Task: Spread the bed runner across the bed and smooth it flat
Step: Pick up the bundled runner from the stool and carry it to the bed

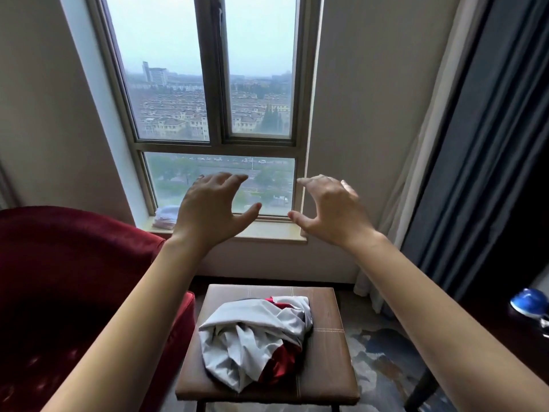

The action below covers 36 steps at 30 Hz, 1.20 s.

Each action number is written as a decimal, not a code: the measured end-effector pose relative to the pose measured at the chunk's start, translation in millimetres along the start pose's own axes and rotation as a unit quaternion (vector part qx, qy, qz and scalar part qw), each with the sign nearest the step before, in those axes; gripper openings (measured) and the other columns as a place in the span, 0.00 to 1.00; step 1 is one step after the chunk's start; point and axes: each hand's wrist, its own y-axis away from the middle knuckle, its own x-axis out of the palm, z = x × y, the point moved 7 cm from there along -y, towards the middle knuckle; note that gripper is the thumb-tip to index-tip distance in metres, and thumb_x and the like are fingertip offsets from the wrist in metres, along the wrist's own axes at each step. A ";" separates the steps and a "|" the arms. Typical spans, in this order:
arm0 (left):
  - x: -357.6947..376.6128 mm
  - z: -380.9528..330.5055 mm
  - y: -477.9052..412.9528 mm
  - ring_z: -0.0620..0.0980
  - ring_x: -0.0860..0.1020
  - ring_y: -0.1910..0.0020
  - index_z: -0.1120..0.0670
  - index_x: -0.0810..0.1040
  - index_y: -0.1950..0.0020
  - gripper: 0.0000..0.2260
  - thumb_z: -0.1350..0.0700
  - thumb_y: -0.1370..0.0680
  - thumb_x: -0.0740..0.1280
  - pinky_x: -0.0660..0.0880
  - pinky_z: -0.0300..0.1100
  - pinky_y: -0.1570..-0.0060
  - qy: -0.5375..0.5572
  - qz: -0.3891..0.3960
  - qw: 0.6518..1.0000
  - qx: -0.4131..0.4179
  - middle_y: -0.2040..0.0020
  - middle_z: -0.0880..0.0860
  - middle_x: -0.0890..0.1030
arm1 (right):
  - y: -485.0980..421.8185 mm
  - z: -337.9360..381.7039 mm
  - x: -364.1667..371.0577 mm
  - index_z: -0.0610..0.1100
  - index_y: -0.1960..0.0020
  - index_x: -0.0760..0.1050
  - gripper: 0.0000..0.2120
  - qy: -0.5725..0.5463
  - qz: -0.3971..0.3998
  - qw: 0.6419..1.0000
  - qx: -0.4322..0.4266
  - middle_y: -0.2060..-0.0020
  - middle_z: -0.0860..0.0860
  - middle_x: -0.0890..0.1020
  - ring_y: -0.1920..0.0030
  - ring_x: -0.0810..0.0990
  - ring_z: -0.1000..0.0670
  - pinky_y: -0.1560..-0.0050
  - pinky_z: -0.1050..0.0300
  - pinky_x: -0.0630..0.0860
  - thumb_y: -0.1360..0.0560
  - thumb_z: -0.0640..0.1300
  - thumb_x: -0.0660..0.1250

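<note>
Overhead, the left grip [208, 209] and right grip [329, 209] hang wide, holding nothing, above the crumpled bed runner [255, 340] on the bench [326, 367].

bed runner [261, 337] | grey-white fabric with red | crumpled heap | lying on brown padded stool [326, 361]

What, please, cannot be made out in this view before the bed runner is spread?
Head view:
Bed: outside the frame.
Grey-and-red cloth on the stool: bunched folds hide its shape and length.
Folded cloth on the sill: partly behind the left hand.
Blue object: blurred, cut by the right edge.
</note>
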 end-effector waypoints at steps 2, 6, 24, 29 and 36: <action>18.8 10.9 -21.0 0.58 0.76 0.41 0.53 0.74 0.34 0.28 0.38 0.29 0.61 0.70 0.50 0.40 -0.002 0.000 1.000 0.000 0.40 0.55 0.79 | -23.7 -12.3 14.2 0.49 0.30 0.66 0.33 -0.008 -0.004 1.000 0.002 0.36 0.51 0.74 0.31 0.67 0.50 0.28 0.43 0.59 0.30 0.62 0.66; 62.6 26.7 -61.7 0.58 0.75 0.40 0.53 0.74 0.34 0.29 0.38 0.29 0.61 0.71 0.51 0.40 -0.013 0.002 1.000 -0.004 0.40 0.56 0.79 | -69.5 -37.5 51.1 0.48 0.30 0.67 0.32 -0.021 0.000 1.000 -0.008 0.36 0.51 0.75 0.32 0.69 0.50 0.29 0.43 0.61 0.30 0.61 0.66; 392.7 100.2 -44.8 0.57 0.75 0.41 0.58 0.76 0.37 0.28 0.40 0.29 0.59 0.70 0.53 0.39 0.002 0.183 0.981 -0.071 0.43 0.57 0.79 | -102.1 -142.5 394.6 0.48 0.28 0.64 0.35 -0.099 0.210 0.972 -0.029 0.32 0.50 0.70 0.30 0.65 0.50 0.30 0.45 0.61 0.31 0.60 0.67; 499.6 121.9 10.9 0.57 0.76 0.44 0.59 0.76 0.38 0.27 0.41 0.29 0.61 0.72 0.52 0.42 0.032 0.235 0.968 -0.079 0.44 0.56 0.79 | -47.7 -157.2 515.1 0.47 0.29 0.64 0.35 -0.097 0.284 0.954 -0.021 0.32 0.50 0.69 0.31 0.66 0.48 0.32 0.49 0.64 0.30 0.61 0.66; 617.8 148.4 94.6 0.56 0.77 0.46 0.57 0.76 0.38 0.27 0.41 0.29 0.61 0.74 0.51 0.47 0.053 0.300 0.946 -0.112 0.45 0.56 0.79 | 23.4 -173.5 637.1 0.47 0.27 0.63 0.35 -0.129 0.343 0.930 0.010 0.32 0.50 0.69 0.31 0.67 0.48 0.35 0.51 0.67 0.30 0.59 0.67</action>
